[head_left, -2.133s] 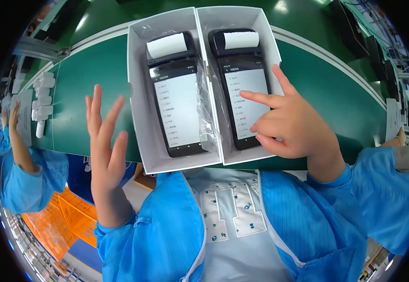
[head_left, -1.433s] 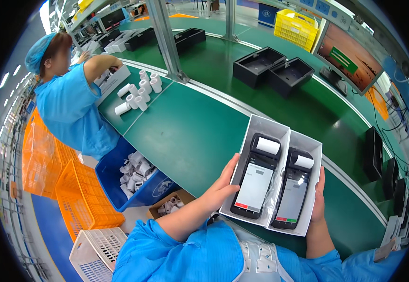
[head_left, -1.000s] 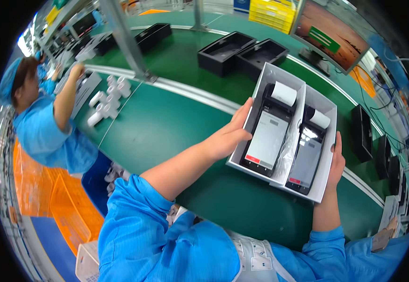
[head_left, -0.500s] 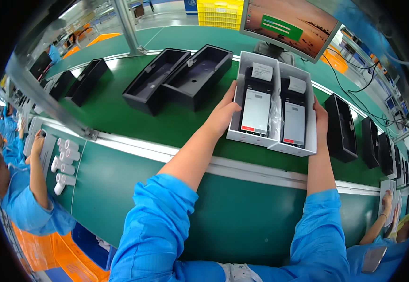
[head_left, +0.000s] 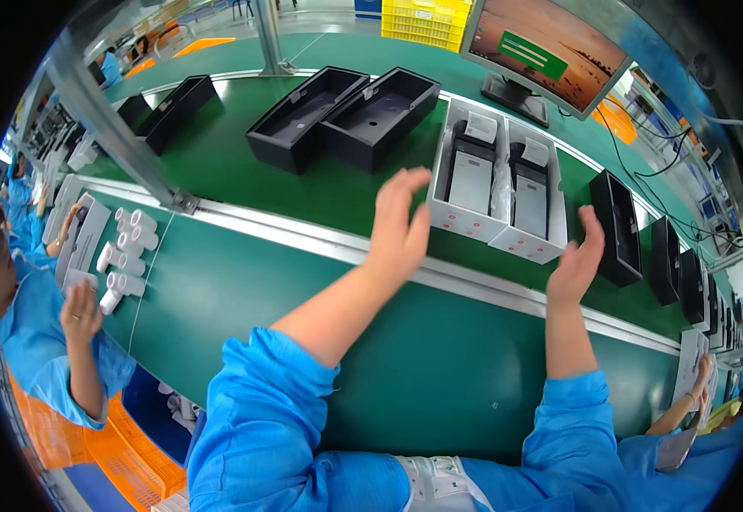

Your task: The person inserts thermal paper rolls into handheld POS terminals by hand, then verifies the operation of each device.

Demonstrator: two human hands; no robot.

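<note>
Two open white boxes (head_left: 498, 229) stand side by side on the green strip, tilted slightly in view. Each holds a dark handheld card terminal with a pale screen, the left terminal (head_left: 471, 181) and the right terminal (head_left: 531, 200), and a paper slip curls from the top of each. Clear plastic (head_left: 502, 192) shows between them. My left hand (head_left: 401, 224) is just left of the boxes, thumb and fingers apart, holding nothing. My right hand (head_left: 578, 258) hovers by the lower right corner of the boxes, also apart from them, fingers loosely spread.
Two empty black trays (head_left: 376, 119) lie left of the boxes; more black trays (head_left: 617, 226) line the right. A monitor (head_left: 546, 51) stands behind. A metal post (head_left: 111, 119) rises at left, near white paper rolls (head_left: 133, 243). Co-workers sit at both sides, including a hand (head_left: 80, 314) at left.
Both my hands have let go of the white boxes' sides and drawn apart from them. The boxes now rest on the green strip. The left co-worker's hand has come down toward the bench.
</note>
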